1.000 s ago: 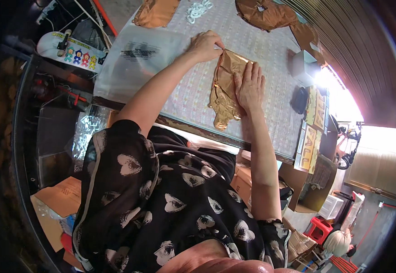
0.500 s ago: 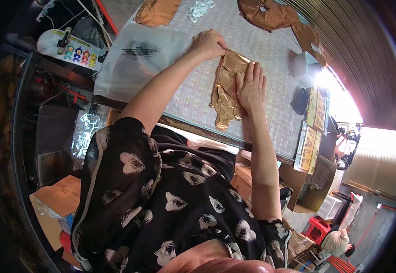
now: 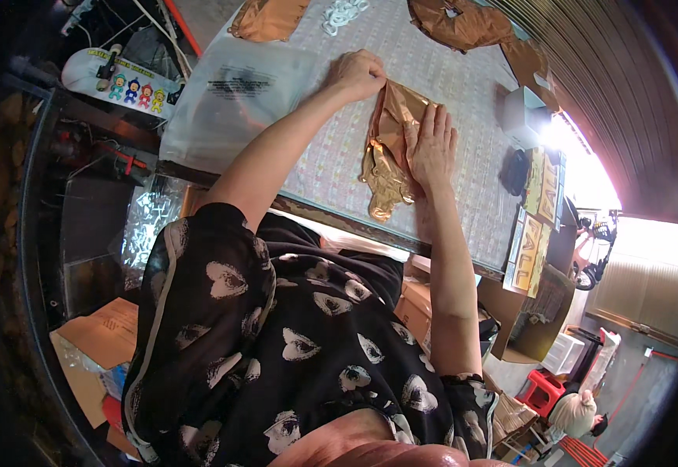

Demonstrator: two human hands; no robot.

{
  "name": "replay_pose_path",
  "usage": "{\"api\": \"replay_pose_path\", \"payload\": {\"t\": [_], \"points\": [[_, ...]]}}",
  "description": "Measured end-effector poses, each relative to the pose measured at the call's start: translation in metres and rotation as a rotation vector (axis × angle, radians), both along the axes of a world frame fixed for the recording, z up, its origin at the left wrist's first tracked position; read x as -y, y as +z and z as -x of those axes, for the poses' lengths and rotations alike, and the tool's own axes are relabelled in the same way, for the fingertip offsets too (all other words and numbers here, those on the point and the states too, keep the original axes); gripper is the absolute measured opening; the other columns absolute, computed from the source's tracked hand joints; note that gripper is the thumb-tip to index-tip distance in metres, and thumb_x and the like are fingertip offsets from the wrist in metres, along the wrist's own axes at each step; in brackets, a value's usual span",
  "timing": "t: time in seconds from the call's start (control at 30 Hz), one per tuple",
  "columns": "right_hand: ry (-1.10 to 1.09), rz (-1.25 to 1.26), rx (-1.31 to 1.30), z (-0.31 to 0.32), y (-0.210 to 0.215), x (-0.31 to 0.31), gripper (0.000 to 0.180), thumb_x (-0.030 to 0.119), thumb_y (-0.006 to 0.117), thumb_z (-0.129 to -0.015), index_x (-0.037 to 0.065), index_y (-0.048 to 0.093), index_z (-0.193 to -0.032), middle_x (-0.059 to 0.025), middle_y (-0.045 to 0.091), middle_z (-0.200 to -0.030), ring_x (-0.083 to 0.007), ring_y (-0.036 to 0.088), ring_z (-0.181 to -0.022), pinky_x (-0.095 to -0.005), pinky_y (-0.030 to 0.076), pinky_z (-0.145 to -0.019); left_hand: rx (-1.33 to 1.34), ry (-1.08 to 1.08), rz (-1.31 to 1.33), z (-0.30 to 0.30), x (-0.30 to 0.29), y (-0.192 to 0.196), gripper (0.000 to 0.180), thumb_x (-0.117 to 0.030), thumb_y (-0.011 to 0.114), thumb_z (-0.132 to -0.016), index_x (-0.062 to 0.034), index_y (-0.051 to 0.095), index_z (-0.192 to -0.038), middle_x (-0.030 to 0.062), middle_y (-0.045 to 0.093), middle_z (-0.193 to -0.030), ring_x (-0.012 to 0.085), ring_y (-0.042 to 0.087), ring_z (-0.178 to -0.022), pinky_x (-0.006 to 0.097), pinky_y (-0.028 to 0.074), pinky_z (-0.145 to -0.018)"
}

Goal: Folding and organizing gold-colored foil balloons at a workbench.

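Observation:
A crumpled gold foil balloon lies flat on the patterned table cover. My left hand is closed, pinching the balloon's upper left corner. My right hand lies flat with fingers spread, pressing down on the balloon's right side.
A clear plastic bag lies left of my left arm. More gold foil pieces lie at the far side, with a white chain piece between them. A white box and printed gold sheets sit at the right. Cardboard boxes stand on the floor.
My left hand has slid slightly along the balloon's top corner, folding it; my right hand stays pressed on the foil.

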State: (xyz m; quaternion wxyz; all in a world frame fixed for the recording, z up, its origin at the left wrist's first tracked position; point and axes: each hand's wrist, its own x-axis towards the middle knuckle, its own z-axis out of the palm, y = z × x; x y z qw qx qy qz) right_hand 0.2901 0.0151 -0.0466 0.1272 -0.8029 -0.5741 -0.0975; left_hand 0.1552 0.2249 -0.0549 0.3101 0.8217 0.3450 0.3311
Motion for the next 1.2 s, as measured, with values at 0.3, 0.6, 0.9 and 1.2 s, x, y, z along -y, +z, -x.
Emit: {"api": "replay_pose_path", "payload": {"t": [0.3, 0.6, 0.9, 1.2], "points": [[-0.003, -0.007, -0.017, 0.004, 0.003, -0.001, 0.074, 0.052, 0.039, -0.107, 0.001, 0.029, -0.159, -0.0235, 0.031, -0.164, -0.0399, 0.029, -0.152, -0.0538, 0.024, -0.123, 0.022, 0.042, 0.092, 0.000, -0.003, 0.001, 0.023, -0.033, 0.072, -0.081, -0.0112, 0.080, -0.082, 0.0032, 0.075, -0.115, 0.0265, 0.070, -0.105, 0.037, 0.055, -0.092], [-0.011, 0.013, -0.027, 0.002, 0.002, -0.001, 0.073, 0.050, 0.041, -0.107, 0.002, 0.028, -0.160, -0.0227, 0.028, -0.165, -0.0390, 0.027, -0.153, -0.0539, 0.024, -0.123, -0.113, 0.084, -0.002, -0.002, 0.010, 0.015, 0.030, -0.037, 0.083, -0.076, -0.0083, 0.080, -0.082, 0.0031, 0.072, -0.119, 0.0239, 0.068, -0.110, 0.037, 0.052, -0.097], [-0.002, 0.018, -0.025, 0.005, 0.008, 0.000, 0.072, 0.049, 0.042, -0.107, 0.002, 0.028, -0.160, -0.0233, 0.028, -0.165, -0.0392, 0.026, -0.153, -0.0538, 0.024, -0.123, 0.029, -0.115, 0.147, 0.010, -0.012, 0.003, 0.019, -0.032, 0.080, -0.075, -0.0156, 0.082, -0.086, 0.0004, 0.072, -0.118, 0.0249, 0.065, -0.116, 0.035, 0.051, -0.099], [-0.014, 0.024, -0.022, 0.003, 0.005, 0.001, 0.073, 0.051, 0.040, -0.107, 0.002, 0.028, -0.160, -0.0224, 0.029, -0.165, -0.0384, 0.026, -0.153, -0.0530, 0.023, -0.123, -0.078, -0.139, 0.022, 0.010, -0.004, 0.010, 0.024, -0.030, 0.079, -0.074, -0.0178, 0.082, -0.094, 0.0034, 0.069, -0.125, 0.0235, 0.063, -0.119, 0.036, 0.049, -0.104]]}}
